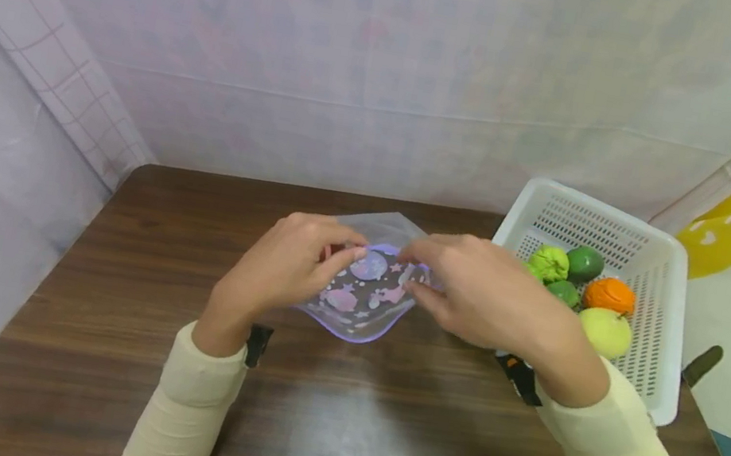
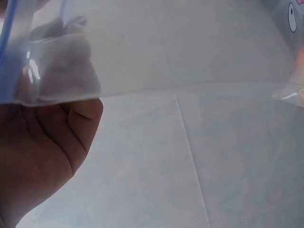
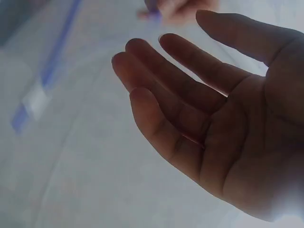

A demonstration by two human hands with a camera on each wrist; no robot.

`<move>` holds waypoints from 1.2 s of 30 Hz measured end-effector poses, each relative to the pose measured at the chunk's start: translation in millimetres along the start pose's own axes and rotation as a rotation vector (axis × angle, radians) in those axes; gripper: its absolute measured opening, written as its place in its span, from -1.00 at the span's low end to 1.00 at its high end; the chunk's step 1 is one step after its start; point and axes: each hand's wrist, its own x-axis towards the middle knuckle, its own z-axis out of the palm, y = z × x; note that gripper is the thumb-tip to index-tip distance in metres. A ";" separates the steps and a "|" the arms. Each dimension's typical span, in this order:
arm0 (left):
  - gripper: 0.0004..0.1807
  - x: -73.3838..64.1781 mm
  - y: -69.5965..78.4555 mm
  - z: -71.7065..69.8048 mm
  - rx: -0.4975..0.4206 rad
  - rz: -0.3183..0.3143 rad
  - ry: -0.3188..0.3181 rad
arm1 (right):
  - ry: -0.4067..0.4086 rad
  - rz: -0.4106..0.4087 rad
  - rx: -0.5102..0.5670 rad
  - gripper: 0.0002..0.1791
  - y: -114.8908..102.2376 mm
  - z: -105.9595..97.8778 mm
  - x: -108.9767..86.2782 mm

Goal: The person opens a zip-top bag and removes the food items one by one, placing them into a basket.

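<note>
A clear zip bag point(image 1: 361, 316) with a purple edge and pink and purple printed figures is held up over the table, its mouth spread wide. My left hand point(image 1: 290, 264) pinches its left side between thumb and fingers. In the left wrist view that hand point(image 2: 52, 137) shows partly through the clear plastic point(image 2: 190, 47). My right hand point(image 1: 486, 288) is at the bag's right side, thumb and fingers apart. The right wrist view shows the right hand point(image 3: 204, 114) with loosely bent fingers and nothing in the palm, while a blurred purple zip strip point(image 3: 59, 47) hangs beyond its fingertips.
On the right of the brown wooden table point(image 1: 107, 298) stands a white perforated basket point(image 1: 671, 328). It contains an orange fruit point(image 1: 610, 295), a yellow-green round fruit point(image 1: 605, 333) and several green ones point(image 1: 584, 263). Pale cloth point(image 1: 365, 58) hangs behind the table's back edge.
</note>
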 end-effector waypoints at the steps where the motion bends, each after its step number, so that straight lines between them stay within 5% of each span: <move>1: -0.80 0.1 0.0 0.0 0.001 0.000 0.000 | -0.003 -0.010 -0.004 -0.67 -2.3 4.9 1.8; 11: -0.80 0.3 0.4 -0.2 -0.011 0.013 0.017 | 0.114 -0.038 -0.154 -0.63 -26.2 35.5 10.2; 19: -0.81 -2.4 0.4 -1.0 0.003 0.020 0.039 | 0.041 -0.079 -0.115 -0.50 -33.3 70.4 31.5; 30: -0.82 -3.5 2.3 -1.8 0.001 0.036 0.042 | -0.038 0.001 -0.050 -0.38 -31.3 109.0 60.6; 36: -0.81 -3.4 4.5 0.7 0.000 0.059 0.024 | -0.047 -0.008 -0.116 -0.27 -27.8 126.6 77.8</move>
